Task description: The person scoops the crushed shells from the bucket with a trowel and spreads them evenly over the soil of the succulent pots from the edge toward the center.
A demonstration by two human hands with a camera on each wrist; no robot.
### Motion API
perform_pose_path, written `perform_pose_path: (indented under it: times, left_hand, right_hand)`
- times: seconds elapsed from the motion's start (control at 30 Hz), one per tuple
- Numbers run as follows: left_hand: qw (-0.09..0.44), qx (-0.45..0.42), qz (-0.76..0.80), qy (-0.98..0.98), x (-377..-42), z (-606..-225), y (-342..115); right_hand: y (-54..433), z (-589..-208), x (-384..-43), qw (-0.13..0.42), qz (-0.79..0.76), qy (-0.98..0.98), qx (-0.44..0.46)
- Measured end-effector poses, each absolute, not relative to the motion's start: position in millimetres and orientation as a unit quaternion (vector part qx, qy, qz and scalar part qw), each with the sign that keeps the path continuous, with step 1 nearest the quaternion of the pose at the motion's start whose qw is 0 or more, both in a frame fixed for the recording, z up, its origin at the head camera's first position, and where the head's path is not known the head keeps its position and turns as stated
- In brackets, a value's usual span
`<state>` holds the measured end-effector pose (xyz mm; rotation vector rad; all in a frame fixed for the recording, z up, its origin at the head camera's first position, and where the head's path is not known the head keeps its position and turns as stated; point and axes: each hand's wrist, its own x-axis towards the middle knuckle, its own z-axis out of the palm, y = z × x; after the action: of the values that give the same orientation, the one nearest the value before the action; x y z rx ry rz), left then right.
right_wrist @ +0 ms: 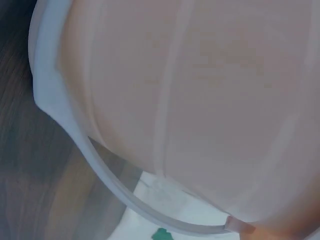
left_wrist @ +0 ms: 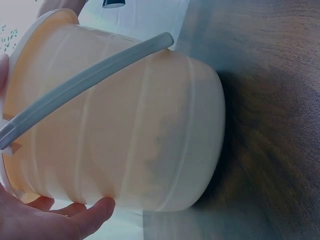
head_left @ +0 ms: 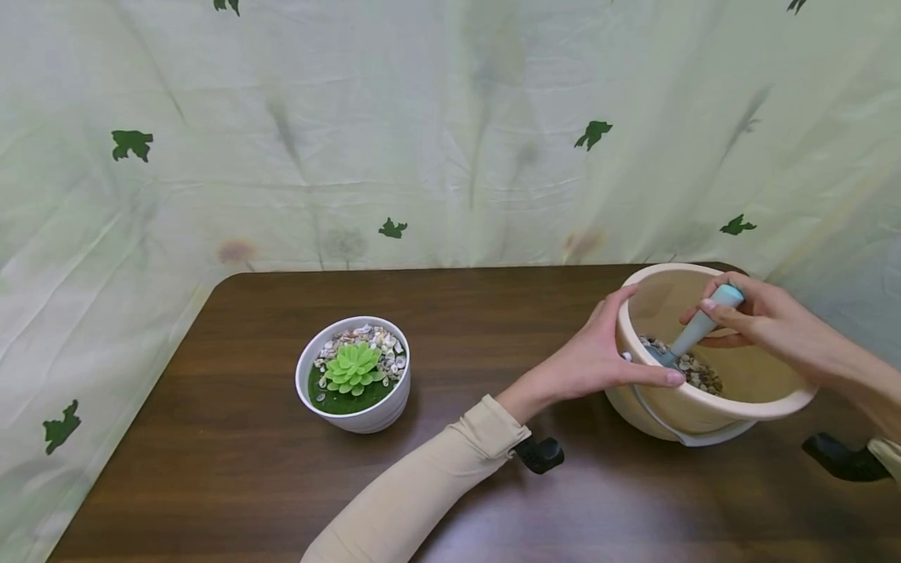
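Observation:
A cream plastic bucket (head_left: 732,408) stands at the right of the table, its mouth leaning toward me. My left hand (head_left: 587,356) holds its left side, thumb along the rim and fingers against the outer wall, as the fingers (left_wrist: 95,217) in the left wrist view show. Inside the bucket, my right hand (head_left: 763,317) grips the pale blue handle of a small shovel (head_left: 700,327). The shovel's blade dips among small mottled pebbles or shells (head_left: 700,375) and is partly hidden. The right wrist view shows only the bucket's wall (right_wrist: 210,100) and handle (right_wrist: 120,187).
A white pot (head_left: 366,420) with a green succulent (head_left: 354,369), green moss-like cover and small shells stands left of centre on the dark wooden table (head_left: 232,438). A pale curtain (head_left: 436,141) with green leaf shapes hangs behind. Black wrist devices (head_left: 540,455) sit under both forearms.

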<state>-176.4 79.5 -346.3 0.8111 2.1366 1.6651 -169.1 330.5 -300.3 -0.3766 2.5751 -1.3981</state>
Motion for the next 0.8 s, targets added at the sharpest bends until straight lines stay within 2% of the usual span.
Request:
perform_pose_path:
  times: [0.27,0.5,0.8]
  left_hand:
    - [0.152,0.28,0.582,0.748,-176,-348,79]
    - [0.145,0.277,0.578,0.754,-174,-346,80]
    - [0.15,0.275,0.589,0.745,-175,-348,80]
  right_hand:
    - [334,-300,-168,0.079,-0.509,0.845,-0.14]
    - [349,-299,-169,0.096,-0.589,0.784,-0.17]
    - [363,-299,-163,0.084,-0.682,0.706,-0.17]
